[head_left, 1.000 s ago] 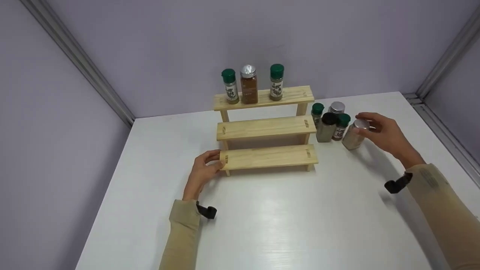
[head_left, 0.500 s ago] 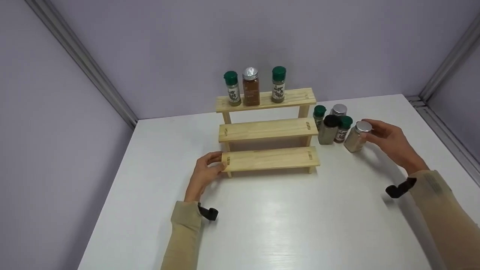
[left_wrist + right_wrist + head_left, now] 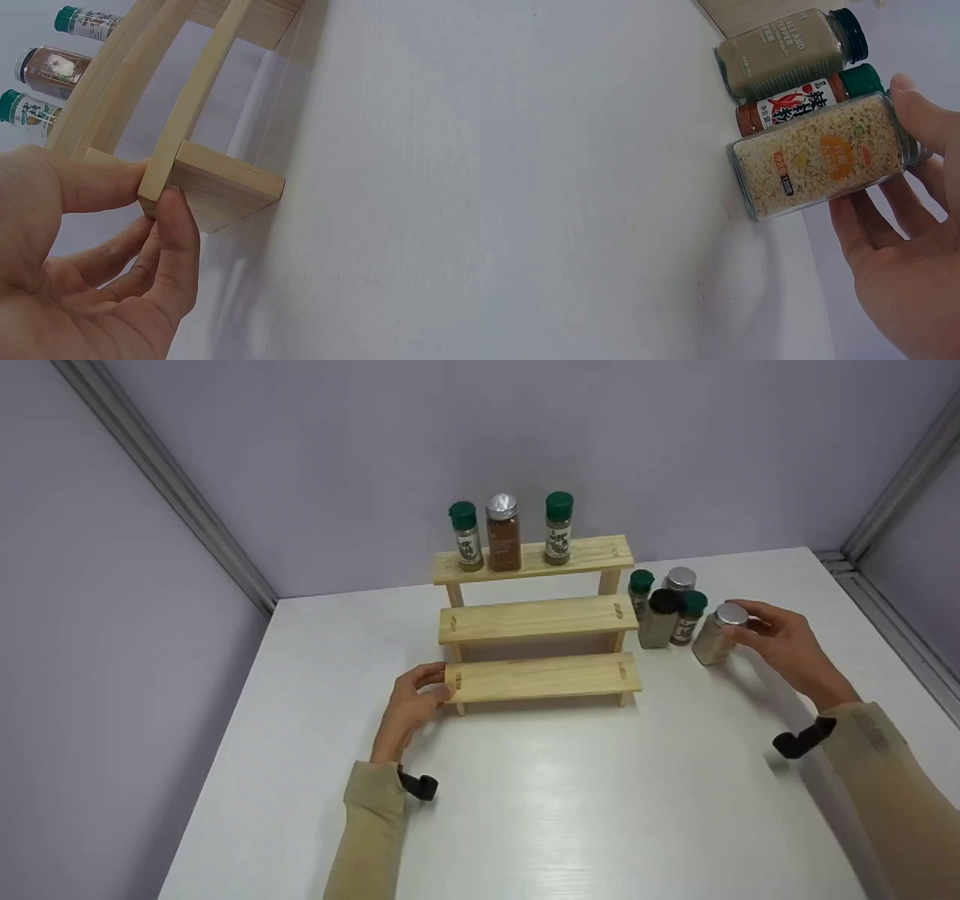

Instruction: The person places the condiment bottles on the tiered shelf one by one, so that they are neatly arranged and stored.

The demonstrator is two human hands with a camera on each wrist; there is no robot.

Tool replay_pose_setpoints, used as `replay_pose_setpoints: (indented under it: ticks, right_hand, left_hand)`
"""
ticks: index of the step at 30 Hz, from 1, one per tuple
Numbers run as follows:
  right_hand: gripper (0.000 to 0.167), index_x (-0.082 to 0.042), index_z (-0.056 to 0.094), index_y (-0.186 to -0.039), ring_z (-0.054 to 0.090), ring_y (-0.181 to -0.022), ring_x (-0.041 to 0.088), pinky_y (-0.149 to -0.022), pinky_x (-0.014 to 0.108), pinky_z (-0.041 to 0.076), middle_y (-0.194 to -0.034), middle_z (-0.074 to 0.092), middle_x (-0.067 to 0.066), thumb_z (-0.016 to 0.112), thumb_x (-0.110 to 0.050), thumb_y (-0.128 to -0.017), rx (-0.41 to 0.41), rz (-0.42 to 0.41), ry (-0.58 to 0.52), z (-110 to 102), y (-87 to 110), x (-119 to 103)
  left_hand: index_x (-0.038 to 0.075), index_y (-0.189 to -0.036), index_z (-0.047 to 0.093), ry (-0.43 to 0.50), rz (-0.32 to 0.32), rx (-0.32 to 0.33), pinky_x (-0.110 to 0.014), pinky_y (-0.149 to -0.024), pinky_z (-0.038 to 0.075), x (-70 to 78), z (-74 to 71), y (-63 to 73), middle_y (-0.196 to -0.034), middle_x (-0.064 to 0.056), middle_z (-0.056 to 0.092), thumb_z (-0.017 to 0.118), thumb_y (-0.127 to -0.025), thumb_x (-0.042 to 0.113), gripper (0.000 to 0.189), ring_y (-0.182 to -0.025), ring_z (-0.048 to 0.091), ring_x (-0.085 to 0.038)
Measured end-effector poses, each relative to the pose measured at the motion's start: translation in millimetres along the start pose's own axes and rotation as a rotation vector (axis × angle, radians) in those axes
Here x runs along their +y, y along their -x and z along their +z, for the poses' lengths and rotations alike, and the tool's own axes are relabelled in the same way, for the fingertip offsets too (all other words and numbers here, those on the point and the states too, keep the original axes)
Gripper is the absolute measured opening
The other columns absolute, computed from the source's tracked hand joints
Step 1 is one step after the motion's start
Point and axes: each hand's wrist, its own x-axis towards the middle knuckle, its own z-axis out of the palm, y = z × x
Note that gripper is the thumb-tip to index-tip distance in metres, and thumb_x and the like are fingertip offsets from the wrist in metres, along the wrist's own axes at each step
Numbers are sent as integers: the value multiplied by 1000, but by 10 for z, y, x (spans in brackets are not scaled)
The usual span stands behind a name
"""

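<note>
My left hand [image 3: 411, 706] pinches the left end of the bottom shelf of a three-step wooden rack [image 3: 540, 679]; in the left wrist view the thumb lies on top of the board [image 3: 196, 94] and fingers curl beneath. At the right, my right hand [image 3: 784, 649] holds a square glass spice jar [image 3: 712, 641] with a silver cap by its upper part. Pale granules and an orange label show on this jar [image 3: 821, 157] in the right wrist view. Its base appears to be on the table, but contact is not clear. The thumb is near the cap, with fingers on the opposite side.
Two green-capped bottles [image 3: 559, 529] and a silver-capped reddish-brown jar [image 3: 504, 540] stand on the top shelf. Right of the rack cluster a black-capped salt and pepper jar [image 3: 657, 621], a green-capped red spice bottle [image 3: 687, 622] and others. Walls bound the white table [image 3: 525, 810].
The view shifts slightly. My right hand's fingers have come lower and a little rightward around the silver-capped jar. My left hand keeps its hold on the rack.
</note>
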Motion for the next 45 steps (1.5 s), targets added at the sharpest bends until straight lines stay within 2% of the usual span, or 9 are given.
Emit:
replay_pose_setpoints:
  ticks: [5,10,18,21,25,28,33,37,45]
  right_hand:
    - [60,-11,54,-157,59,-119,-13,-93,9,51,-140,59,-17,72,-32,-104,28,-3,11,3,15,-50]
    - [62,-9,53,-157,59,-118,-12,-91,9,52,-146,56,-7,73,-33,-104,39,0,25,20,59,-95]
    - [57,-10,56,-155,62,-116,-9,-92,11,53,-142,58,-9,72,-28,-104,90,-9,9,-5,73,-246]
    - [57,-11,56,-155,61,-116,-9,-91,9,51,-144,58,-8,73,-29,-103,115,-14,15,-30,84,-375]
    - [58,-6,57,-154,64,-111,-10,-90,8,51,-133,59,-17,75,-26,-103,148,-45,19,-57,92,-564]
    - [57,-6,58,-153,65,-110,-11,-90,8,50,-130,59,-18,75,-25,-102,168,-66,26,-77,95,-709]
    - [57,-8,59,-152,65,-111,-7,-89,9,50,-134,56,-14,76,-26,-101,202,-84,19,-107,71,-946]
    - [55,-7,61,-151,67,-111,-3,-88,10,52,-131,61,-12,77,-22,-100,230,-112,-31,-105,31,-1116]
    - [52,-9,66,-147,69,-111,2,-88,12,54,-129,65,-10,80,-21,-98,256,-132,-86,-30,-77,-1427]
  left_hand:
    - [8,-146,63,-11,-14,14,-36,-93,60,20,28,-19,-140,-17,65,70,-100,6,46,-116,68,-27]
    - [8,-145,64,-29,-24,22,-37,-94,60,14,38,-9,-139,-16,65,70,-100,7,46,-117,67,-26]
    - [7,-147,63,-15,-5,6,-41,-96,60,0,15,-10,-141,-18,64,70,-101,7,46,-114,68,-25]
    - [7,-146,63,-14,4,4,-41,-96,60,-7,2,-9,-141,-19,64,70,-101,8,46,-113,67,-25]
    - [6,-147,62,1,12,-5,-42,-97,59,-11,-13,1,-142,-20,62,68,-102,6,46,-116,65,-27]
    - [6,-149,61,12,12,-12,-41,-97,58,-7,-21,7,-144,-20,60,66,-102,5,47,-118,65,-27]
    - [7,-147,63,3,7,-1,-37,-95,59,-4,-15,-36,-143,-20,62,68,-100,4,47,-118,64,-28]
    - [7,-146,63,0,5,2,-37,-94,59,8,-8,-57,-142,-19,62,68,-99,3,47,-119,63,-28]
    - [6,-148,62,-1,8,-8,-40,-95,60,-3,-6,-22,-141,-20,62,68,-101,5,47,-117,65,-28]
